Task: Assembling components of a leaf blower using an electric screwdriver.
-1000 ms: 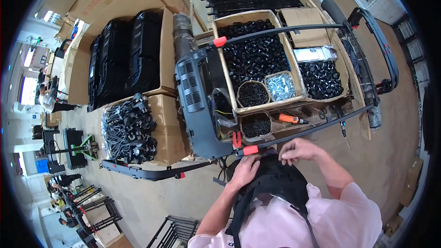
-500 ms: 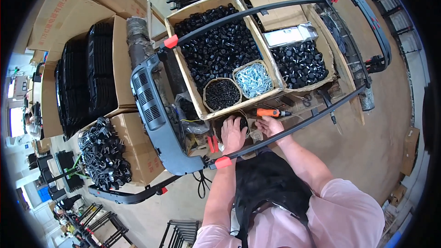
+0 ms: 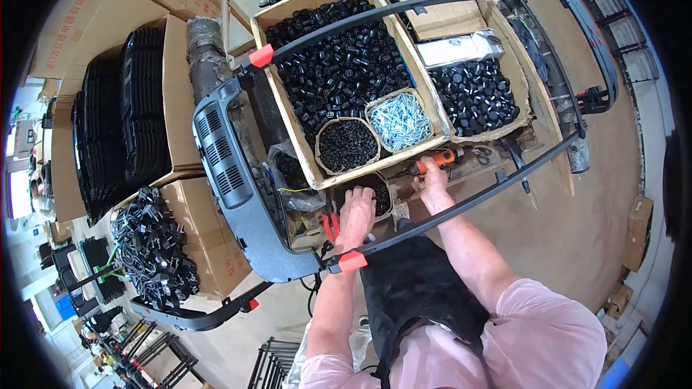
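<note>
Left hand [image 3: 357, 212]: dipped into a small bin [image 3: 390, 195] of dark fasteners [image 3: 381, 199]; fingertips hidden, grip indeterminable. Right hand [image 3: 433, 183]: apart, wrapped around an orange power tool [image 3: 445, 157]. Bin placed bodyside, presumably for easy reach.

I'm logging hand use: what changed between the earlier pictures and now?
Since the first picture, the left grip moved forward into the nearest small bin; the right grip moved forward too and has now taken hold of the orange tool. The large box of black parts and the silvery screws inside stayed put.
</note>
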Available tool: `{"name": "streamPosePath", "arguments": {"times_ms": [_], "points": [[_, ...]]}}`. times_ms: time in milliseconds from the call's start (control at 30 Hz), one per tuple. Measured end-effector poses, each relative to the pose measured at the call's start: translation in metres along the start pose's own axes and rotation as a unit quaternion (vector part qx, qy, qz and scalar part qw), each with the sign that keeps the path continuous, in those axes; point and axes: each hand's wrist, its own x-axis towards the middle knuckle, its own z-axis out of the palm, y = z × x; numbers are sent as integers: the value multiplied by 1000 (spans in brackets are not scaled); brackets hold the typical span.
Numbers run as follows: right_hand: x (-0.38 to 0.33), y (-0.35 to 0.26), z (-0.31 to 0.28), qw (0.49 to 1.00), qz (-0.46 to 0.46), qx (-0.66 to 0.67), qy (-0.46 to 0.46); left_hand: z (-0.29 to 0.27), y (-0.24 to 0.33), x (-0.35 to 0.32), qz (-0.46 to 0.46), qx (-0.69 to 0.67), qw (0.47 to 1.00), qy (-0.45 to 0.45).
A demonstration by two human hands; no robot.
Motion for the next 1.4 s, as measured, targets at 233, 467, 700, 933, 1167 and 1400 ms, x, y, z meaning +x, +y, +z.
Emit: {"name": "streamPosePath", "arguments": {"times_ms": [233,467,700,933,1167,1400], "points": [[-23,-34,-35,988,70,58,-122,8,-22,7,-42,-130,988,78],[-73,-39,-69,984,117,51,-128,12,-52,-4,-218,-684,697,-1],[-115,-33,-104,971,187,58,-139,12,-56,-6,-242,-894,369,-80],[-148,-44,-146,959,219,29,-175,28,-28,-10,-110,-989,87,-54],[-209,-68,-140,949,209,9,-236,45,-17,-4,-110,-988,108,-12],[-288,-111,-95,880,86,-65,-463,22,6,-43,-219,-833,507,30]]}}
